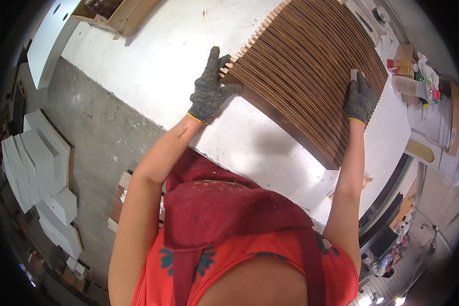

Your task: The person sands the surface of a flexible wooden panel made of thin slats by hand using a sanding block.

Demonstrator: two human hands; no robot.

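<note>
White bench [137, 71] lies beneath your hands, carrying brown strips [296, 81] packed side by side from your left hand [209, 92] to just past your right hand [360, 99]. Your left is spread open at their corner; your right rests on top, a pale piece [353, 75] at its fingertips, grip unclear. Beyond your left sits a box [131, 14]; well left of it, white panels [28, 166].

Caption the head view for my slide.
Gloved left hand at the edge of brown slats, gloved right hand on top.
</note>
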